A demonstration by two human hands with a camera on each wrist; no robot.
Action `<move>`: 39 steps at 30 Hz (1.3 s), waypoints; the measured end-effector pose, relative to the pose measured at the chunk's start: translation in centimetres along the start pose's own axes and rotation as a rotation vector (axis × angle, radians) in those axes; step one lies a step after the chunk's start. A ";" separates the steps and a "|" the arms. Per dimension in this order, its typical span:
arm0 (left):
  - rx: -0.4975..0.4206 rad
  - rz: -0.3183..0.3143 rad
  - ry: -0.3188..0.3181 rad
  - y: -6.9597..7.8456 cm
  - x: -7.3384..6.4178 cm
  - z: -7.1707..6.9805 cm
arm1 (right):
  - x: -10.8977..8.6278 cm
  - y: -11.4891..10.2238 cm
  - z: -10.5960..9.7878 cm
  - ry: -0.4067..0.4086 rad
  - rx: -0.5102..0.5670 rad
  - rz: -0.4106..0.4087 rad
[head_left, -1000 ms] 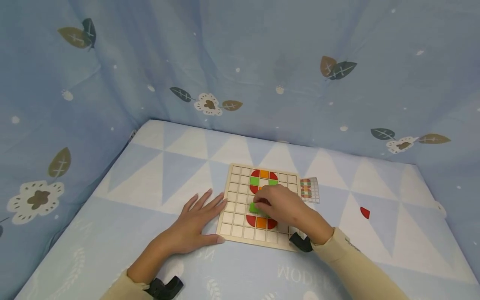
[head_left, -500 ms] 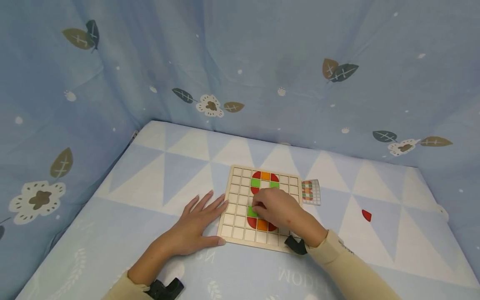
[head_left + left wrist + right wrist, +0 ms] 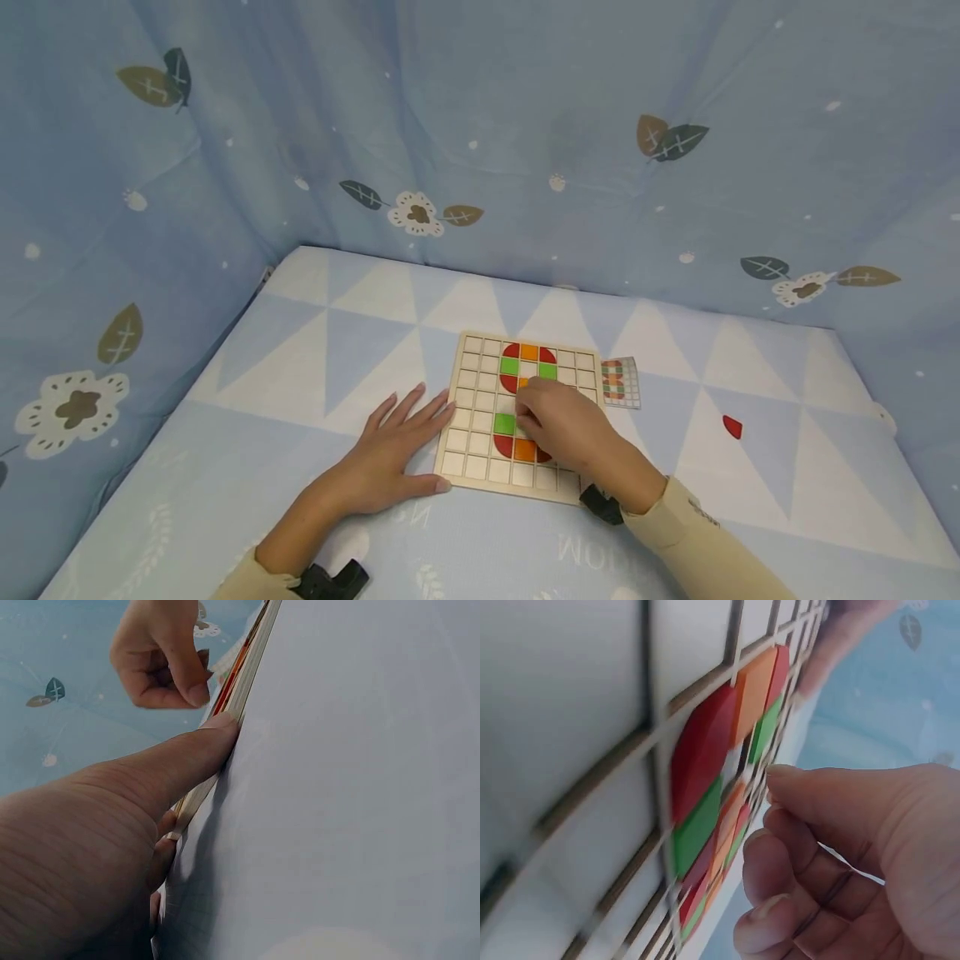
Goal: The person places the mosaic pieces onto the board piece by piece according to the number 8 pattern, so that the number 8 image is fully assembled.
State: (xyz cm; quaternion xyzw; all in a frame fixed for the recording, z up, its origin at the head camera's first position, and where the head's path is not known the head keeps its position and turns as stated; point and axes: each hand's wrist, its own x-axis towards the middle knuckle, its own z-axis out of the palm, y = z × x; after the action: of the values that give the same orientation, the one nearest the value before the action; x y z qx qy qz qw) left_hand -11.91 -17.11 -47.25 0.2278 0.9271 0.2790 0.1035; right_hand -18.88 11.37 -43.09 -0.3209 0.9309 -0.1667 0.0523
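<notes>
My right hand [image 3: 558, 423] is over the middle of a wooden grid board [image 3: 472, 479], fingers curled. Its thumb tip meets the index finger in the right wrist view, with no piece showing between them. Beside the fingertips, a green square tile [image 3: 505, 423] lies in its cell. Red corner tiles, orange tiles and green tiles form a rounded pattern [image 3: 697, 761] on the board; the hand hides part of it. My left hand [image 3: 390, 454] lies on the cloth with fingers spread, fingertips at the board's left edge. In the left wrist view its thumb [image 3: 180, 757] presses that edge.
A small pattern card [image 3: 621, 383] lies against the board's right side. Farther right on the cloth sits a loose red corner tile [image 3: 732, 427]. A blue printed curtain [image 3: 480, 125] hangs behind the table [image 3: 360, 283].
The green tile, first tilted under the right fingers, now lies flat in its cell. The right hand has shifted slightly right off it. The left hand stays in place.
</notes>
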 end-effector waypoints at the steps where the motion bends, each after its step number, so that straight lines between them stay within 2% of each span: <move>1: 0.000 -0.001 0.000 0.0 0.0 0.0 | -0.5 0.4 -0.2 0.009 0.017 0.026; 5: -0.003 -0.006 0.011 0.2 -0.1 -0.1 | -2.4 2.6 -1.3 0.067 0.073 0.129; 9: -0.004 -0.008 0.025 0.1 -0.3 -0.1 | -4.9 5.7 -2.5 0.130 0.104 0.220; 13: -0.005 -0.016 0.022 0.0 -0.4 0.0 | -7.6 8.8 -3.5 0.190 0.082 0.272; 18: -0.004 -0.032 0.011 0.0 -0.5 0.1 | -10.6 11.9 -4.8 0.226 0.024 0.318; 21: -0.009 -0.029 0.011 0.0 -0.4 0.2 | -12.2 13.6 -5.8 0.206 -0.013 0.351; 23: -0.011 -0.028 0.011 0.0 -0.4 0.3 | -13.1 14.7 -6.3 0.159 -0.034 0.382; 27: -0.009 -0.016 0.018 0.0 -0.4 0.1 | -14.4 16.4 -6.2 0.077 -0.061 0.416; 33: -0.011 -0.005 0.020 0.0 -0.3 0.0 | -14.7 16.9 -5.7 0.060 -0.040 0.461; 39: -0.025 0.004 0.015 0.1 -0.2 0.0 | -14.7 17.6 -6.1 -0.003 0.038 0.544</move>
State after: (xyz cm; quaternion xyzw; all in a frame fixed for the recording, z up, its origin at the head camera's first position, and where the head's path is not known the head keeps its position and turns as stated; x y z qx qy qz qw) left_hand -11.68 -17.11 -47.21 0.2264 0.9238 0.2924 0.0990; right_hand -18.68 35.08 -43.55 -0.0580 0.9795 -0.1635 0.1026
